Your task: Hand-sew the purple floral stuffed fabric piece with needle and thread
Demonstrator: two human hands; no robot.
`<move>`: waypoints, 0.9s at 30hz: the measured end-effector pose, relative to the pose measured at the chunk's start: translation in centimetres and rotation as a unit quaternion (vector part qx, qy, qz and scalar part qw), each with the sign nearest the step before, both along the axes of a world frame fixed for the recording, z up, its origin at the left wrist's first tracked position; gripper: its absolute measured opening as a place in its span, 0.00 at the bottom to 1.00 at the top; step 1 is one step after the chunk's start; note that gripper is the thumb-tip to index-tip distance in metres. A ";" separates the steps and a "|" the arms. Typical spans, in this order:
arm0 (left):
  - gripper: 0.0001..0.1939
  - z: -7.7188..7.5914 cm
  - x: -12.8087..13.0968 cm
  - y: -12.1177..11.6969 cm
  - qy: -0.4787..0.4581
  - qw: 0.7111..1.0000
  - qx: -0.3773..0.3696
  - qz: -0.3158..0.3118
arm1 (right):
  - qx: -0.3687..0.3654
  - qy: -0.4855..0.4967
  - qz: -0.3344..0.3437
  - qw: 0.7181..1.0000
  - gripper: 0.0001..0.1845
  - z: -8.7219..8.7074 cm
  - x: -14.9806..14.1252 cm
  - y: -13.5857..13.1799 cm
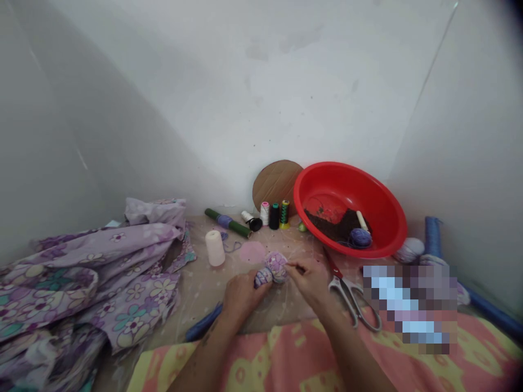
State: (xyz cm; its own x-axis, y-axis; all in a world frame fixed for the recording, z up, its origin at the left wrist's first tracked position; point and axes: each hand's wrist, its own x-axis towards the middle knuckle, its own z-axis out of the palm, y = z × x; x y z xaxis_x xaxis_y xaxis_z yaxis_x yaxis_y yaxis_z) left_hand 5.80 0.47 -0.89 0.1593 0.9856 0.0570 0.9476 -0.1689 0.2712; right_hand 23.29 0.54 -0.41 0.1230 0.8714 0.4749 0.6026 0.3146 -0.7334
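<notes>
Two round bundles of floral cloth sit side by side in front of me. My left hand (242, 294) is closed around the smaller cloth ball (263, 278), which has dark thread wound about it. Touching it is the larger lilac floral cloth ball (276, 265). At that ball's right edge my right hand (309, 279) pinches with thumb and finger; what lies between the fingertips is too small to make out. Large scissors (347, 294) with grey handles lie just right of my right hand. A white candle-like thread cone (214, 249) stands to the left.
A tilted red basin (392, 209) holds dark soil and a purple yarn ball (360, 238). Thread spools (274, 216) stand before a cardboard disc (272, 185). Floral cloth (134, 294) is heaped at left. A green stick (241, 230) lies behind; a blurred patch covers the right.
</notes>
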 end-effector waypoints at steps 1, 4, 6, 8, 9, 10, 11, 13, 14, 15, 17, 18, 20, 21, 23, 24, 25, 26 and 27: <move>0.26 0.1 0.0 0.0 -0.001 1.000 0.000 -0.001 | -0.009 -0.006 0.028 1.000 0.10 0.0 -0.7 -0.2; 0.27 0.2 0.1 -0.2 0.002 1.000 -0.006 0.001 | -0.035 -0.056 0.061 0.996 0.10 0.0 -2.3 -0.9; 0.27 0.2 0.1 -0.2 0.005 1.000 -0.007 0.000 | -0.040 -0.101 0.056 0.992 0.10 -0.1 -3.0 -1.1; 0.26 0.1 0.1 -0.1 0.008 1.000 -0.007 0.002 | -0.039 -0.139 0.052 0.988 0.10 -0.3 -3.5 -1.1; 0.25 -0.1 0.1 -0.1 0.010 1.000 -0.007 0.004 | -0.039 -0.154 0.050 0.986 0.10 -0.5 -3.7 -1.1; 0.24 -0.2 0.0 0.0 0.012 1.000 -0.007 0.006 | -0.040 -0.168 0.046 0.984 0.10 -0.7 -3.9 -1.0; 0.24 -0.3 0.0 0.1 0.014 1.000 -0.007 0.008 | -0.043 -0.180 0.038 0.982 0.10 -0.9 -4.1 -0.9; 0.23 -0.5 -0.1 0.2 0.013 1.000 -0.003 0.009 | -0.045 -0.195 0.019 0.980 0.10 -1.1 -4.4 -0.7; 0.24 -0.5 -0.1 0.2 0.011 1.000 0.000 0.006 | -0.041 -0.197 0.011 0.979 0.10 -1.1 -4.5 -0.7; 0.24 -0.5 -0.1 0.2 0.007 1.000 0.003 0.002 | -0.030 -0.194 0.006 0.980 0.11 -1.0 -4.4 -0.7; 0.25 -0.3 0.0 0.1 0.000 1.000 0.004 -0.002 | 0.006 -0.163 -0.018 0.986 0.12 -0.7 -3.9 -0.8; 0.26 -0.1 0.0 0.0 -0.003 1.000 0.000 -0.001 | 0.028 -0.138 -0.040 0.989 0.12 -0.5 -3.5 -0.8; 0.26 0.2 0.1 -0.1 -0.007 1.000 -0.014 0.008 | 0.067 -0.069 -0.100 0.990 0.13 -0.1 -2.3 -0.7; 0.26 0.3 0.2 -0.2 -0.008 1.000 -0.020 0.012 | 0.082 -0.031 -0.132 0.987 0.14 0.1 -1.6 -0.6; 0.27 0.5 0.2 -0.2 -0.009 0.999 -0.028 0.016 | 0.091 0.061 -0.183 0.977 0.15 0.3 -0.1 -0.3; 0.27 0.5 0.2 -0.3 -0.010 0.999 -0.028 0.016 | 0.088 0.107 -0.203 0.969 0.16 0.3 0.7 -0.1; 0.26 0.5 0.2 -0.2 -0.010 0.999 -0.027 0.015 | 0.083 0.150 -0.215 0.962 0.16 0.3 1.3 0.0; 0.26 0.4 0.2 -0.2 -0.010 1.000 -0.024 0.013 | 0.078 0.185 -0.222 0.954 0.17 0.3 1.9 0.2; 0.26 0.3 0.1 -0.2 -0.011 1.000 -0.021 0.010 | 0.072 0.213 -0.225 0.948 0.18 0.3 2.4 0.4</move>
State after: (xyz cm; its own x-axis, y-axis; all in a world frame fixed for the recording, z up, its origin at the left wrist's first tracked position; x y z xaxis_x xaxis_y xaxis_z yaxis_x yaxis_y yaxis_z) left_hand 5.94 0.28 -0.54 0.1382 0.9902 0.0188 0.9445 -0.1375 0.2985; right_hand 25.65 0.91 -0.10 0.6738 0.6150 0.4097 0.3589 0.2123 -0.9089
